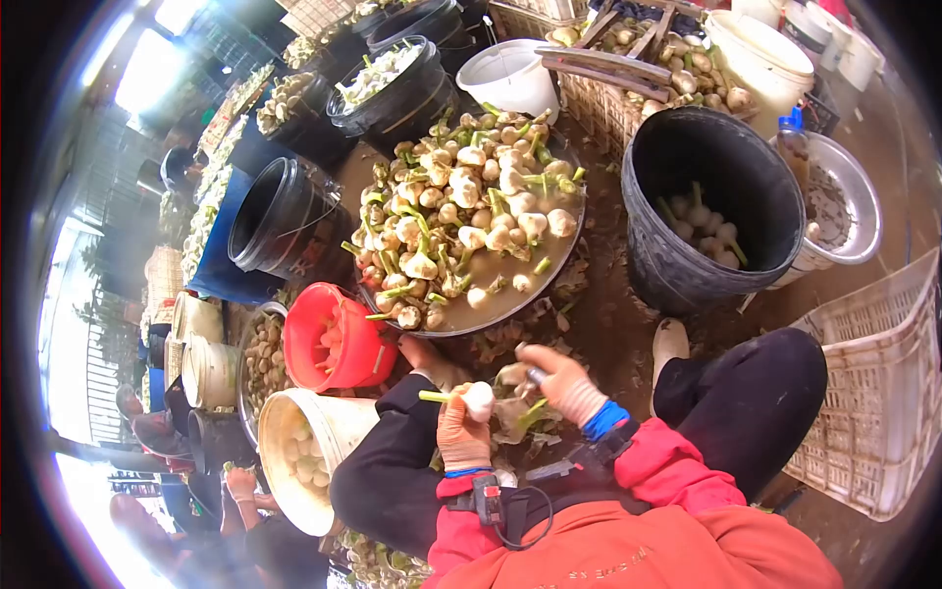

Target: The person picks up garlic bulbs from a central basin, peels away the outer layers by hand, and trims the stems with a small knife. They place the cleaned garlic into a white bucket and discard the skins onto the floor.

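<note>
The left hand (462, 432) grips a white garlic bulb (479, 398) by its green stalk. The right hand (564, 381) is closed around a small knife (535, 373) just beside it, below the wide basin (510, 304) of soaking garlic.

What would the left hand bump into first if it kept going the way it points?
Probably the big metal basin heaped with onion bulbs. The left hand, holding a peeled bulb, points up the picture toward it, though the fisheye view makes depth uncertain.

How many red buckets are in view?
1. The red bucket lies tipped left of the big bulb pan, above the cream bucket. Others may be hidden in the crowded upper left.
</note>
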Demonstrator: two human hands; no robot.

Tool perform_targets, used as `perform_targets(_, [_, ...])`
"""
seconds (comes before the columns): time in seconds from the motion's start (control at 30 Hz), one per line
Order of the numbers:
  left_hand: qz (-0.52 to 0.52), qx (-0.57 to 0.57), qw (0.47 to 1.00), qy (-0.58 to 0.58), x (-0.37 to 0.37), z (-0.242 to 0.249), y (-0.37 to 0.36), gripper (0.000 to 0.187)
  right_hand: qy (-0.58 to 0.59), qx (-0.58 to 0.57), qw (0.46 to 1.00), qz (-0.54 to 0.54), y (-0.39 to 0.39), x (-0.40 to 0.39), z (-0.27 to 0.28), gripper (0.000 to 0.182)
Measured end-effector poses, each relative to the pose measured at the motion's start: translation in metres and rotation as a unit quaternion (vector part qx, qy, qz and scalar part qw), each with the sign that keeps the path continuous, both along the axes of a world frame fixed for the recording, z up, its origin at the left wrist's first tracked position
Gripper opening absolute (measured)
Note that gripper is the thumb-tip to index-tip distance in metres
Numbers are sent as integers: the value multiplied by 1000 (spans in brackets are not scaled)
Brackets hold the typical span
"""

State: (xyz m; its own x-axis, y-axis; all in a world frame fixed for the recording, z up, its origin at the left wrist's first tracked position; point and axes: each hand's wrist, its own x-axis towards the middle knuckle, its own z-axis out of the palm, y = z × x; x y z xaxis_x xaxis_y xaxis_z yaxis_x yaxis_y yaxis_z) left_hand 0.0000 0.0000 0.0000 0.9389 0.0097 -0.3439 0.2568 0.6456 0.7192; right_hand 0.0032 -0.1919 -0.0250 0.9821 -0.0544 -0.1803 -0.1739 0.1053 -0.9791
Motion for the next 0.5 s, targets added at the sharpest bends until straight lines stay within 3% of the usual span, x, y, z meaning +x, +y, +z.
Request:
perform_targets(0.03, [48,-92,994,39,2,3,2,24,-9,119,991,-55,-5,6,16,29])
perform_targets(0.1, [42,-150,987,36,5,-1,3,24,40,333,934,-122,-26,4,30,27])
perform_targets(0.17, [50,-240,964,99,10,8,7,28,115,357,915,-148,-30,8,27,25])
perform_targets(0.23, [49,-254,960,107,15,13,4,35,134,251,956,-77,-22,2,21,24])
perform_targets(0.3, [55,-238,961,134,20,16,-3,41,-1,0,997,79,-9,-5,-10,42])
perform_targets(0.37, [52,-216,961,163,36,9,-18,46,40,-257,922,287,3,-17,-17,43])
perform_targets(0.43, [15,-85,995,56,55,3,-52,43,203,-199,892,351,13,-21,-13,42])
perform_targets(0.5, [-62,-126,986,94,68,61,-112,41,155,-180,908,345,15,-22,-25,39])
